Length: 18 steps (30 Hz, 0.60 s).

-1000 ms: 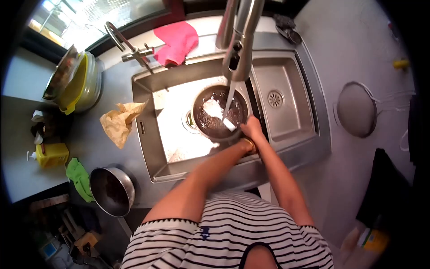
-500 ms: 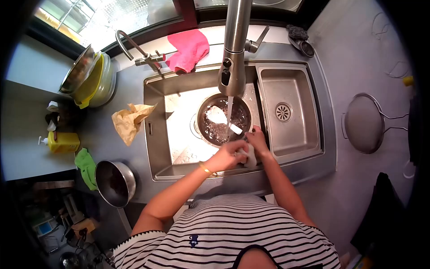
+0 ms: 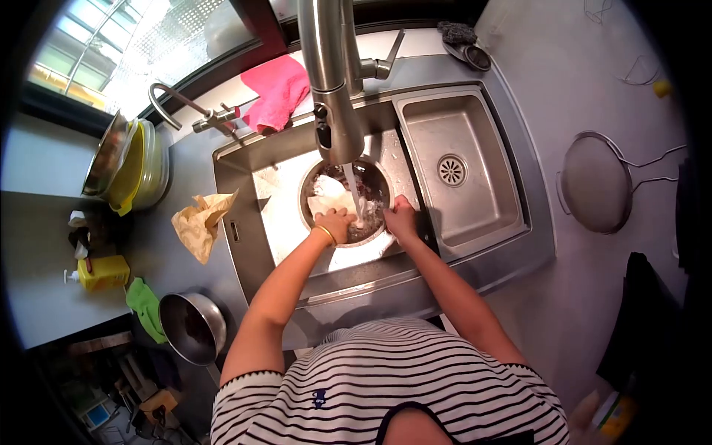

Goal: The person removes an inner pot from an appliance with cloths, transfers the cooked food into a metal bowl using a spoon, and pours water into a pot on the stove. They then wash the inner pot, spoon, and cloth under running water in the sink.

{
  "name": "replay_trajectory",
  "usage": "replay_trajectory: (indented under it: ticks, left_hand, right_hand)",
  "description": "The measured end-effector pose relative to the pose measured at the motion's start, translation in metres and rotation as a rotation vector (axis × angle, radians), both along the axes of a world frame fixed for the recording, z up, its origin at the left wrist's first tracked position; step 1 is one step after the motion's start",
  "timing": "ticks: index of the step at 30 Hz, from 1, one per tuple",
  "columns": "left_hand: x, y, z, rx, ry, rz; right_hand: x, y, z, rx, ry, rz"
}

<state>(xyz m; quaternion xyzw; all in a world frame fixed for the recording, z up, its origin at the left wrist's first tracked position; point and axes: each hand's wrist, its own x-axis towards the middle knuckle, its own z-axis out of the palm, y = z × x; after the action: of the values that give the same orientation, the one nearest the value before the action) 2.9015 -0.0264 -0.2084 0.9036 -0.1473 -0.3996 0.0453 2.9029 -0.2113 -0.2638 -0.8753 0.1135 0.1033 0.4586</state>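
A metal pot [image 3: 305,194] stands in the large sink basin [image 3: 276,174], with dark, wet contents and water in it. My left hand [image 3: 335,224] reaches over the near left of the pot, its fingers on a pale cloth-like piece [image 3: 331,202] inside. Behind that piece shows something white [image 3: 325,184], partly covered. My right hand [image 3: 400,220] grips the pot's right edge with bent fingers; whether it holds a handle there is hidden. Water [image 3: 351,184] runs from the pull-down faucet [image 3: 340,130] into the pot.
The small basin with drain [image 3: 452,170] lies to the right. A crumpled brown paper [image 3: 202,224], a metal bowl [image 3: 209,326], stacked bowls [image 3: 133,167] and a yellow pump bottle [image 3: 104,273] are at the left. A pink cloth [image 3: 276,90] lies behind; a strainer [image 3: 595,182] is at right.
My left hand has moved from beside my right hand, over the near edge, to inside the pot with the pale piece. My right hand stays by the pot's right edge. The view has shifted.
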Motion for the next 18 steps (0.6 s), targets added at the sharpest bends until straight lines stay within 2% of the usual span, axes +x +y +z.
replay_trajectory:
  ticks: [1,3,4,5,6,8,9,10,12,13,14,15,16,17,18]
  left_hand:
    - [0.004,0.006,-0.017,0.025,-0.046,-0.022]
    - [0.016,0.005,-0.037,0.048,-0.092,-0.06]
    - [0.021,-0.002,-0.042,-0.035,-0.039,0.052]
    - [0.027,-0.007,-0.048,-0.114,0.008,0.165]
    - [0.03,-0.013,-0.072,-0.112,0.002,0.16]
    - [0.031,-0.02,-0.129,-0.748,-0.229,0.26]
    - [0.035,-0.022,-0.112,-0.98,-0.297,0.334]
    - [0.042,-0.025,-0.096,-1.08,-0.124,0.532]
    - [0.042,-0.04,-0.059,-1.476,0.135,1.195]
    - [0.04,-0.051,-0.045,-1.631,0.181,1.4]
    - [0.035,-0.053,-0.065,-1.405,0.057,1.276]
    - [0.032,-0.057,-0.056,-1.173,-0.055,1.152]
    - [0.023,-0.064,-0.046,-1.096,0.043,1.237]
    - [0.024,-0.054,-0.044,-1.236,0.263,0.959]
    - [0.02,-0.053,-0.043,-1.324,0.275,0.959]
  right_hand:
    - [0.002,0.004,0.002,-0.001,-0.003,-0.008]
    - [0.004,0.014,-0.007,0.158,-0.185,-0.043]
    - [0.007,0.02,-0.015,0.125,-0.27,0.038]
    - [0.008,0.028,-0.024,0.188,-0.229,-0.034]
    - [0.012,0.033,-0.029,0.254,-0.194,-0.102]
    - [0.015,0.03,-0.021,0.263,-0.113,-0.088]
    - [0.019,0.028,-0.014,0.264,-0.027,-0.07]
    - [0.019,0.026,-0.007,0.259,-0.024,-0.072]
    - [0.024,0.027,0.01,0.535,0.12,-0.155]
    - [0.026,0.033,-0.001,0.674,0.051,-0.281]
    - [0.027,0.036,0.002,0.676,0.05,-0.284]
    - [0.029,0.035,0.011,0.763,0.137,-0.347]
    - [0.034,0.034,0.02,0.85,0.222,-0.405]
    - [0.038,0.03,0.024,1.007,0.368,-0.475]
    - [0.042,0.029,0.026,1.014,0.37,-0.478]
